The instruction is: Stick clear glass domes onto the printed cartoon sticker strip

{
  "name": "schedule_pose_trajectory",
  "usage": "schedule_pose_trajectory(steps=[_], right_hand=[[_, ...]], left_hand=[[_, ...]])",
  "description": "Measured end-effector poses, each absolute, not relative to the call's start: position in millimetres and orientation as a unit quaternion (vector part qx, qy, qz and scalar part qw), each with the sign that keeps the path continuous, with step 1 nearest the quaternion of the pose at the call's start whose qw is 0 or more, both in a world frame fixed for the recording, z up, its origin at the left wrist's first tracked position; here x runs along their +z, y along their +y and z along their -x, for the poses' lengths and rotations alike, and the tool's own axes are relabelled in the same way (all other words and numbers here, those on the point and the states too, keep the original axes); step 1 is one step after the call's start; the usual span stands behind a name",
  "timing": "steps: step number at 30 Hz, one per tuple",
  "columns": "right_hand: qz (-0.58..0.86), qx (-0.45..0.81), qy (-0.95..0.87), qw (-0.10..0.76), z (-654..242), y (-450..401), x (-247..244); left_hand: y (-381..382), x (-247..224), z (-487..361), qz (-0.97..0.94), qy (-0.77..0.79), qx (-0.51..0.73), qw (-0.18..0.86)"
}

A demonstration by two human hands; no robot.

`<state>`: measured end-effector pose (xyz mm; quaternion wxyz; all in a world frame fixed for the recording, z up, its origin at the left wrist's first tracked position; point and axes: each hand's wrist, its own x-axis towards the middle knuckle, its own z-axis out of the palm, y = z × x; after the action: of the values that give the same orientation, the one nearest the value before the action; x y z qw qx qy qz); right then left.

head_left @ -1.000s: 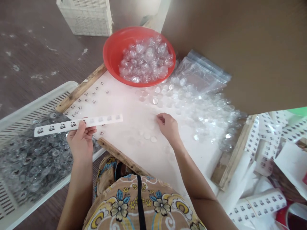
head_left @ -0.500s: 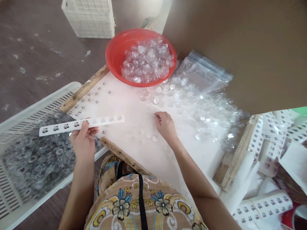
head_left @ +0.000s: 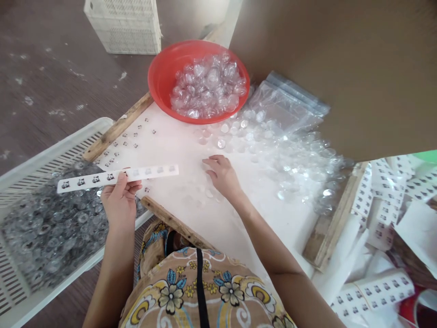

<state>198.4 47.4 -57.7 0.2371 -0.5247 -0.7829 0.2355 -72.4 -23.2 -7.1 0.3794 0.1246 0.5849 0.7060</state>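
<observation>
My left hand (head_left: 121,193) pinches a white strip of panda stickers (head_left: 97,179) between thumb and fingers. The strip lies nearly level, above the edge of a white crate (head_left: 37,312) of clear round pieces. Black panda prints show on its left part; paler marks are on the right. Over the white tabletop (head_left: 164,146), my right hand (head_left: 223,177) has its fingers stretched out and the thumb apart, with nothing visible in them. Close below it are a few clear discs (head_left: 209,193). Small loose panda stickers (head_left: 135,146) dot the table's left side.
A red basin (head_left: 159,86) of clear domed pieces stands at the back. Many clear discs (head_left: 293,168) spread over the right side, beside plastic bags (head_left: 283,105). Wooden strips (head_left: 118,127) edge the table. More sticker sheets (head_left: 375,291) lie at far right.
My right hand has shifted left across the tabletop, and its fingers have opened out from a closer pinch. My left hand keeps the sticker strip almost still.
</observation>
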Motion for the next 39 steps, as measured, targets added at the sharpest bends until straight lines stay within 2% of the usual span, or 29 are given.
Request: schedule_pose_trajectory(steps=[3, 10, 15, 19, 22, 30, 39], right_hand=[[0.506, 0.23, -0.806, 0.203, -189, 53, -63], [0.541, 0.221, -0.785, 0.209, -186, 55, -65], [0.558, 0.292, -0.739, 0.24, -182, 60, -62], [0.594, 0.243, -0.717, 0.272, -196, 65, -60], [0.607, 0.213, -0.721, 0.257, -208, 63, -60], [0.562, 0.287, -0.736, 0.246, -208, 45, -56], [0.537, 0.259, -0.776, 0.204, -207, 47, -59]], left_hand=[[-25, -7, 75, -0.128, 0.586, 0.708, 0.373], [-29, -7, 75, -0.127, 0.607, 0.69, 0.373], [-28, -6, 73, -0.135, 0.6, 0.694, 0.376], [-29, -7, 75, -0.133, 0.598, 0.697, 0.374], [-30, -11, 77, -0.122, 0.598, 0.699, 0.373], [-26, -11, 74, -0.132, 0.597, 0.692, 0.382], [-30, -8, 73, -0.144, 0.599, 0.691, 0.378]])
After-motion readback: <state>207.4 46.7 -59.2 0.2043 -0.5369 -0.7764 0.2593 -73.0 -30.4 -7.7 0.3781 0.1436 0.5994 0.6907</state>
